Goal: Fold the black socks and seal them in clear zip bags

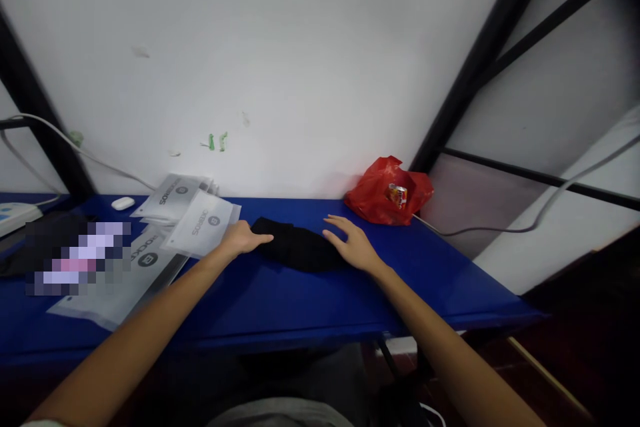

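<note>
On the blue bench (280, 310), left of the crumpled red plastic bag (373, 197), an elongated piece of black cloth (297, 249) is laid. Its end farther from the bag is met by the left hand (243, 238), thumb stretched over it, though whether it is gripped cannot be told. At its end nearer the bag, the right hand (359, 248) is held with fingers loosely spread, nothing visibly grasped.

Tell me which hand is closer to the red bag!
Right. The right hand is in front of the red bag and a bit left, not touching it. The left hand is farther left, at the black cloth's left end.
</note>
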The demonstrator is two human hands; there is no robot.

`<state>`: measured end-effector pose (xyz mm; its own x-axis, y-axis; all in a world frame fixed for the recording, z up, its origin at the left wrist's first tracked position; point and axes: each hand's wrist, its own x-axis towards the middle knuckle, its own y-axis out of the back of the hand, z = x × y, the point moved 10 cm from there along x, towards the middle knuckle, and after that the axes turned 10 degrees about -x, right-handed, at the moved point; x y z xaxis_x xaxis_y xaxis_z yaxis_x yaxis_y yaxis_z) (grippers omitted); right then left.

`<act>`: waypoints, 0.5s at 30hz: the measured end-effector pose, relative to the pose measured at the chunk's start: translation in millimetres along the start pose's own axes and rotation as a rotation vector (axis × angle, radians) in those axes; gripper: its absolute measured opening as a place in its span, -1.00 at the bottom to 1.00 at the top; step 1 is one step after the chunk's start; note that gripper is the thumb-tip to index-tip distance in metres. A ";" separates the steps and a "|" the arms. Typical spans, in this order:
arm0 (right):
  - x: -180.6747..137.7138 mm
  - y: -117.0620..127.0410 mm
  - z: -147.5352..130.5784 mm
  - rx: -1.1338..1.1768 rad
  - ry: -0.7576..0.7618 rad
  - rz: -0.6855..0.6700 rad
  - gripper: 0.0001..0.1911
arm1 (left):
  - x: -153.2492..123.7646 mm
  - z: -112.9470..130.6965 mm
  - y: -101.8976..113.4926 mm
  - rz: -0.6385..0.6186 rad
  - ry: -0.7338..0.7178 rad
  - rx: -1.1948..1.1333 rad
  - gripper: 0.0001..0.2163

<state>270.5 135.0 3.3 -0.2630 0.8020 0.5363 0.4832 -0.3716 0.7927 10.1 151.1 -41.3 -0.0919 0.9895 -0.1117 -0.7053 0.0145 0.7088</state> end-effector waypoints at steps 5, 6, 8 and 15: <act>-10.9 -4.5 29.7 -0.016 -0.067 -0.007 -0.64 | 5.1 4.4 -11.6 -0.041 -0.006 -0.101 -0.68; -12.2 -6.5 29.8 -0.022 -0.065 -0.011 -0.64 | 4.3 6.3 -9.1 -0.027 -0.021 -0.105 -0.72; -13.6 -10.3 26.8 -0.027 -0.054 -0.019 -0.64 | 0.9 11.0 0.8 0.025 -0.064 -0.072 -0.74; -15.5 -18.6 20.0 -0.028 -0.040 -0.081 -0.61 | -31.7 41.6 46.7 0.316 -0.208 0.331 -0.77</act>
<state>282.3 138.8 -25.5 -0.2664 0.8477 0.4588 0.4377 -0.3177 0.8411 9.3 126.4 24.3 -0.0998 0.9600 0.2615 -0.4017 -0.2793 0.8721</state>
